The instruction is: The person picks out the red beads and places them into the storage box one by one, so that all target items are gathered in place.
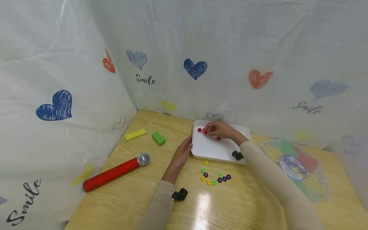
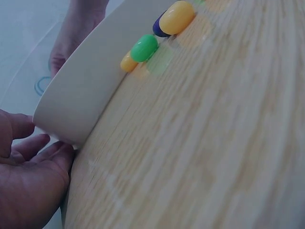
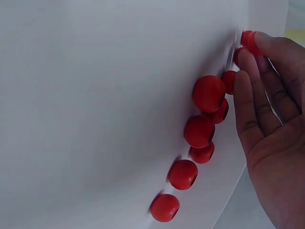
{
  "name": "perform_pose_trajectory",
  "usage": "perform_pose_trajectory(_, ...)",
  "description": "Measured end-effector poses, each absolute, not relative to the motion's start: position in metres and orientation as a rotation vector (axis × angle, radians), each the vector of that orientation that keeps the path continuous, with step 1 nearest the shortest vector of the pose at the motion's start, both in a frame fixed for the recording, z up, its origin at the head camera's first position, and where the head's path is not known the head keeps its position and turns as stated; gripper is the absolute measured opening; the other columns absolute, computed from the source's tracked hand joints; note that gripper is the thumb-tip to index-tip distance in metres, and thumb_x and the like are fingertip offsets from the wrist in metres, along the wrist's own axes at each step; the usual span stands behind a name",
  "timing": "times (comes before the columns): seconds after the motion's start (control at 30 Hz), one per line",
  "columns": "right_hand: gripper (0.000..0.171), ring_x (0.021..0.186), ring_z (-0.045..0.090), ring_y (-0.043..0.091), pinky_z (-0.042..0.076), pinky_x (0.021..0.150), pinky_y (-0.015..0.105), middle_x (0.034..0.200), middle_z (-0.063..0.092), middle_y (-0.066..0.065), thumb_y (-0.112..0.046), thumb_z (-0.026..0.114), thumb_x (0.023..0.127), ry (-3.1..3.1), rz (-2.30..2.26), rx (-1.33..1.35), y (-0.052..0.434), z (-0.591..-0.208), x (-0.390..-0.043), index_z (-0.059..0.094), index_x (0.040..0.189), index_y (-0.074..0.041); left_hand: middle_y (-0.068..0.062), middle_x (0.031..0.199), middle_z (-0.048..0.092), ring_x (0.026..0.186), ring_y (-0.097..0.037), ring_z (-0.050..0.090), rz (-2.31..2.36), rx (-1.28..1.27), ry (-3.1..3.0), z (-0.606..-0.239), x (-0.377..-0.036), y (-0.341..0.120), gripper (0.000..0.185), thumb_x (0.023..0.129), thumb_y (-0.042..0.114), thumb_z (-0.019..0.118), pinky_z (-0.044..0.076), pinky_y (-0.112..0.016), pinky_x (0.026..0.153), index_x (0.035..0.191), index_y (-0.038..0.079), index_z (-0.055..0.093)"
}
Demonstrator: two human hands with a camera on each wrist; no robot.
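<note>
Fingertips of the right hand (image 1: 219, 129) pinch a red bead (image 3: 249, 41) over the white tray (image 1: 212, 150), left hand (image 1: 181, 152) spread loosely against its near edge.

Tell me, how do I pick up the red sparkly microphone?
Probably wrap your grip around the middle of the red microphone, coming down from above. It lies flat on the table, its long handle is bare, and nothing lies close beside it. Leave the round silver head alone.
</note>
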State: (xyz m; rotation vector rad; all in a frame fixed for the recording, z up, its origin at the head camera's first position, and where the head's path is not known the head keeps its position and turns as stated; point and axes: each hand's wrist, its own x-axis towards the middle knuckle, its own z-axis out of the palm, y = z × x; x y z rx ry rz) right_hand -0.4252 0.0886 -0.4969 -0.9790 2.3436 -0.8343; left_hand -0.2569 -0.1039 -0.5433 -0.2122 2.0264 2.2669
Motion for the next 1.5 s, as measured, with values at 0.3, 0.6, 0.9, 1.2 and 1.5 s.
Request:
perform_pose_trajectory(0.3,0.017,0.078,0.059,0.014,0.052,0.06,0.025,0.096,0.068,-0.002,-0.013,0.073,0.087,2.389,-0.777,-1.067,0.083,-0.505,-0.418,0.072,0.103,-0.017,-0.006,0.155,0.033,0.143,-0.019,0.028,2.285,-0.209,2.01,-0.547,-0.255,-0.106,0.047,0.104,0.016,0.04,0.025,-0.036,0.118,0.151,0.014,0.033)
perform_pose_trajectory(0.6,0.018,0.08,0.059,0.013,0.052,0.068,0.024,0.098,0.068,-0.004,-0.013,0.073,0.086,2.425,-0.75,-1.095,0.086,-0.506,-0.415,0.072,0.104,-0.017,-0.006,0.155,0.034,0.143,-0.02,0.029,2.283,-0.18,2.01,-0.547,-0.256,-0.103,0.047,0.104,0.014,0.039,0.025,-0.037,0.118,0.151,0.015,0.033)
perform_pose_trajectory(0.9,0.022,0.084,0.059,0.014,0.053,0.066,0.025,0.108,0.068,0.0,-0.014,0.072,0.088,2.392,-0.74,-1.028,0.087,-0.501,-0.408,0.071,0.11,-0.016,-0.006,0.155,0.034,0.143,-0.021,0.029,2.26,-0.184,2.011,-0.546,-0.255,-0.104,0.047,0.104,0.014,0.04,0.025,-0.038,0.118,0.151,0.015,0.034)
perform_pose_trajectory(1.2,0.028,0.098,0.062,0.02,0.057,0.076,0.032,0.114,0.067,0.007,-0.013,0.067,0.091,2.452,-0.77,-1.03,0.1,-0.478,-0.398,0.068,0.119,-0.011,-0.009,0.155,0.032,0.144,-0.022,0.027,2.285,-0.168,1.964,-0.554,-0.258,-0.102,0.047,0.104,0.014,0.04,0.024,-0.038,0.118,0.151,0.013,0.033)
perform_pose_trajectory(1.5,0.033,0.098,0.061,0.017,0.056,0.081,0.034,0.115,0.066,0.002,-0.024,0.064,0.094,2.552,-0.849,-0.923,0.111,-0.477,-0.386,0.065,0.124,-0.012,-0.006,0.155,0.034,0.143,-0.02,0.029,2.265,-0.181,1.974,-0.56,-0.27,-0.11,0.047,0.104,0.015,0.042,0.025,-0.037,0.118,0.15,0.014,0.035)
